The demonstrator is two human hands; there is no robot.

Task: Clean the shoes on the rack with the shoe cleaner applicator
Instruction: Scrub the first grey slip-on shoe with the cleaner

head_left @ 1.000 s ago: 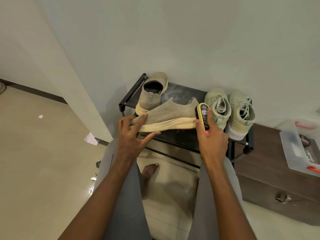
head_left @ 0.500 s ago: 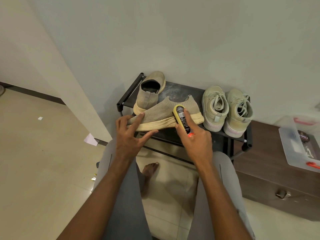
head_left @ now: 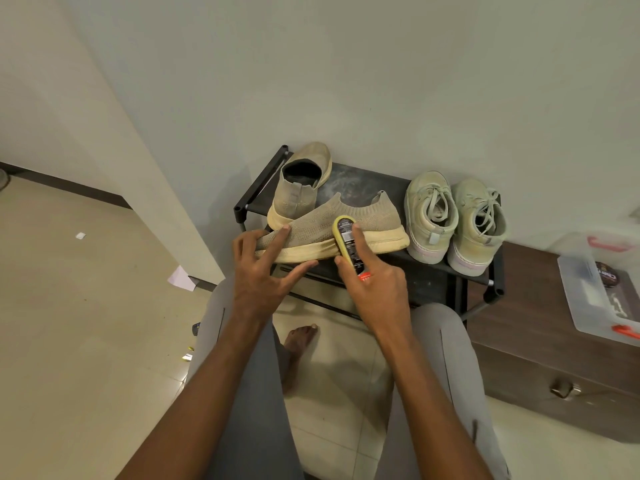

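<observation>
Knit beige slip-on shoe [head_left: 332, 230], ribbed collar, cream rubber sole, lies lengthwise along the black rack [head_left: 433, 271] front edge, toe pointing left | left hand [head_left: 263, 268] fingers spread, steadying the toe | right hand [head_left: 374, 289] fingers clamped on oval yellow applicator [head_left: 346, 242], pressed against the shoe's side.

Single head-worn wide-angle view, looking forward and steeply down from close above both forearms. Faces a wall toward 12 o'clock, with the rack [head_left: 446, 268] near, just past center, floor [head_left: 86, 323] filling 9 o'clock, and a cabinet [head_left: 554, 358] at 3 o'clock.
</observation>
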